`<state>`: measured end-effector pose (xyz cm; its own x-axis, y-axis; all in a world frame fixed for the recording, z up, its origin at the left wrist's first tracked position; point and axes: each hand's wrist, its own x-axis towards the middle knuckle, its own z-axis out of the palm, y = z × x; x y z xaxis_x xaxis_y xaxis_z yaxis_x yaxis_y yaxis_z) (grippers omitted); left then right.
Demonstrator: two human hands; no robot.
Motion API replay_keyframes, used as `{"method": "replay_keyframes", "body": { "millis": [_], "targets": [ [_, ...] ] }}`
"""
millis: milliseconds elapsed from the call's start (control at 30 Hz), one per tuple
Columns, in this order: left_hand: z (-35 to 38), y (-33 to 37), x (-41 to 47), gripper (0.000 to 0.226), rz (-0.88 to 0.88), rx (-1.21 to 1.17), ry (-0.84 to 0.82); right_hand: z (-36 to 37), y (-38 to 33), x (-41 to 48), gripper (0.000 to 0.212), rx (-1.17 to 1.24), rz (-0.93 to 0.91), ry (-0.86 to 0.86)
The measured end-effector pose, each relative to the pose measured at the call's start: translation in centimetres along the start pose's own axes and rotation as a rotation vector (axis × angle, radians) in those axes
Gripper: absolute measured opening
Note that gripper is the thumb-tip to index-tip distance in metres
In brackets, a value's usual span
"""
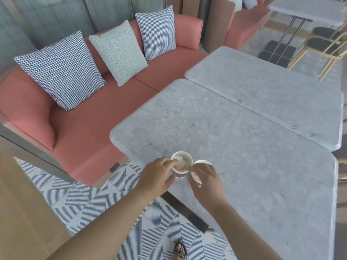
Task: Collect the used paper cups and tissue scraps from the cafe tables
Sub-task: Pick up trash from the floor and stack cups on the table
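Cup mostly hidden under right hand; left hand pinches tissue cup

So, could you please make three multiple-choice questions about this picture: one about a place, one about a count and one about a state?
1. Where do the left cup and the right cup stand?
A. on a chair
B. on the near table, at its corner beside the sofa
C. on the far table
2. How many cushions lie on the sofa?
A. two
B. three
C. five
3. What does the left cup hold?
A. nothing
B. a spoon
C. crumpled tissue
Answers: 1 B, both stand at that table's sofa-side corner; 2 B, two houndstooth, one speckled; 3 C, white scraps fill it under the fingers of the left hand.
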<state>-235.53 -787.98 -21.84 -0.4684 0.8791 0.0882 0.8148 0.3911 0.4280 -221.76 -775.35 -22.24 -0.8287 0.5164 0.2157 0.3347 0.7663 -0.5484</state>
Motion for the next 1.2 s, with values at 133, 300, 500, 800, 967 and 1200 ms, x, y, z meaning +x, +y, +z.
{"method": "replay_keyframes", "body": {
  "millis": [133,300,500,800,967,1200],
  "targets": [
    [-1.9,-2.7,-2.2,0.024,-0.008,-0.031,0.019,2.3,-3.9,0.2,0.03,0.059,0.001,-0.02],
    [-5.3,-8.1,-6.4,0.019,-0.014,-0.069,0.014,6.4,-9.8,-0.4,0.025,0.07,0.025,-0.066],
    [-7.6,-15.6,-11.3,0.022,-0.021,-0.11,-0.096,12.6,-16.0,-2.4,0.022,0.074,0.098,-0.11],
    [-0.7,-25.1,-13.8,0.022,-0.002,-0.138,-0.225,25.2,-13.9,-3.3,0.02,0.174,0.17,-0.182],
    [11.5,-32.1,-13.2,0.027,0.043,-0.086,-0.272,37.4,-4.3,-3.9,0.017,0.13,0.16,-0.214],
    [30.1,-41.8,-9.1,0.026,0.066,0.021,-0.269,53.3,10.8,-2.9,0.013,-0.005,0.132,-0.165]
  ]
}}
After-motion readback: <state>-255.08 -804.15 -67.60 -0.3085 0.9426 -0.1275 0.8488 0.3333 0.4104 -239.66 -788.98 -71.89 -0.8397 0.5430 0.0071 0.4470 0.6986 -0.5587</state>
